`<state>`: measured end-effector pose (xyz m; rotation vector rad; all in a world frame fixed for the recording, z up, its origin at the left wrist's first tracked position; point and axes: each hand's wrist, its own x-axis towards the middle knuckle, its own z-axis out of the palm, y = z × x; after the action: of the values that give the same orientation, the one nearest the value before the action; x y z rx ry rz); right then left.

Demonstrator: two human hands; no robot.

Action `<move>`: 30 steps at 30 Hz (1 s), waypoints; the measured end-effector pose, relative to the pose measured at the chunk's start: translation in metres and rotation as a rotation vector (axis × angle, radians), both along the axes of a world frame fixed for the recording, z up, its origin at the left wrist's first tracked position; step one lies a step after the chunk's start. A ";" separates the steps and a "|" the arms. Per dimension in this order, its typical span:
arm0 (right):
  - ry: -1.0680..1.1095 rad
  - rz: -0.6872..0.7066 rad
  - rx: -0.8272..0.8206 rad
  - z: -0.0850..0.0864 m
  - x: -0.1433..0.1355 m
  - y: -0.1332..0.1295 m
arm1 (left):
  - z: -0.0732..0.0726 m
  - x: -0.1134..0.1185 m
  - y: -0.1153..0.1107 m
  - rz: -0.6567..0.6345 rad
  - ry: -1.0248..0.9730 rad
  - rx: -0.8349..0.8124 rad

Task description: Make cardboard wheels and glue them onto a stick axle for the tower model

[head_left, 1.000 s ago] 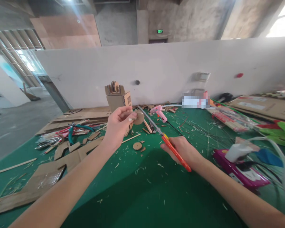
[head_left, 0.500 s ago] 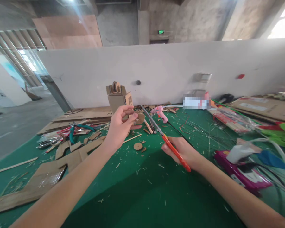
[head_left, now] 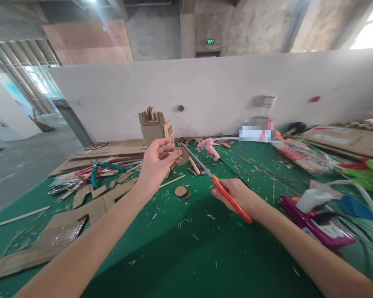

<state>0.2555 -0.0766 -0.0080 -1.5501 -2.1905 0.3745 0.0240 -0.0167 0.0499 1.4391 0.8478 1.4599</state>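
Between the thumb and fingers of my left hand is a small rounded cardboard piece. My right hand grips orange-handled scissors, whose blades point up and left, right beside the cardboard piece. Whether the blades touch its edge I cannot tell. On the table below lies a cardboard disc with a hole in its centre. Behind my left hand stands a cardboard box structure with cardboard wheels on top.
A pink glue gun lies beyond the scissors. Teal-handled pliers and cardboard scraps cover the left side. To the right sits a magenta power strip with plugs and cables. A white partition rises behind the green table.
The scissors' blades have shifted slightly left, and a bit of yellow now shows at the handle. The cardboard piece has turned a little in my left hand.
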 end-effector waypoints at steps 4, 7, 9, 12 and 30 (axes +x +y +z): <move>-0.057 -0.086 0.040 -0.004 -0.001 0.000 | -0.001 0.001 0.000 -0.017 -0.028 -0.013; -0.059 -0.122 0.081 -0.004 -0.002 0.000 | -0.001 0.000 0.000 -0.036 -0.013 0.025; -0.040 -0.146 0.120 -0.003 -0.002 0.001 | 0.000 -0.001 0.000 -0.021 0.029 0.075; 0.078 -0.164 0.105 -0.003 -0.002 0.002 | 0.000 -0.003 -0.001 0.029 0.145 0.174; 0.681 0.050 -0.260 -0.007 -0.010 -0.005 | -0.009 -0.002 -0.013 0.251 0.598 0.909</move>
<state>0.2459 -0.0820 -0.0150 -1.2328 -1.6857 1.0621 0.0217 -0.0298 0.0410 2.6153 0.7460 1.7268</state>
